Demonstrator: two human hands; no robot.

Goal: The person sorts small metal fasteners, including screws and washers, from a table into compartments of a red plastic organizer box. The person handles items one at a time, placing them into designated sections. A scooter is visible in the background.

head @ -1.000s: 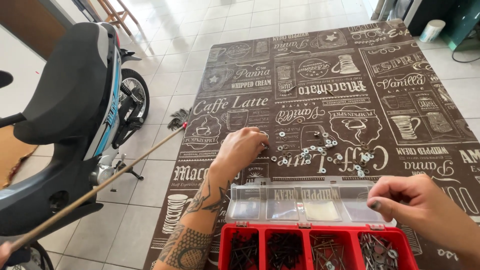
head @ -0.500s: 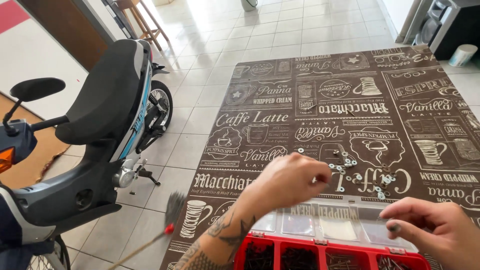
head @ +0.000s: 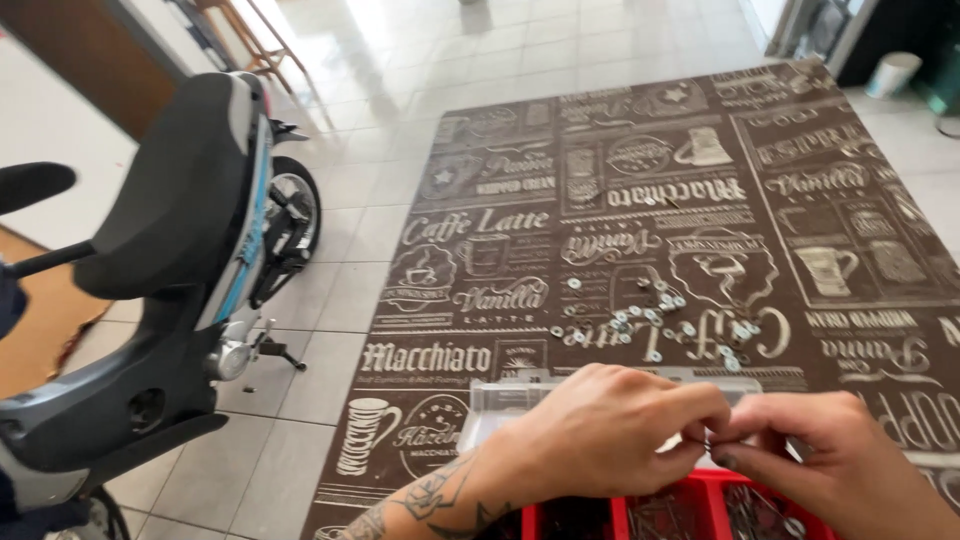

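My tattooed left hand (head: 600, 435) and my right hand (head: 830, 460) meet fingertip to fingertip above a red compartment box (head: 690, 510) with a clear plastic lid (head: 500, 400). Both pinch something tiny between them; it is too small to identify. The box's compartments hold small dark metal parts. Several small silver washers (head: 655, 325) lie scattered on the brown printed mat (head: 640, 210) just beyond the box.
A scooter (head: 190, 270) with a black seat stands on the left on the white tiled floor (head: 380, 60). A white bucket (head: 890, 72) sits at the far right corner. Wooden chair legs (head: 250, 35) show at the top left.
My left hand pulled back from the washers on the mat and joined my right hand over the box. The view swung left and the thin stick at the left left the view.
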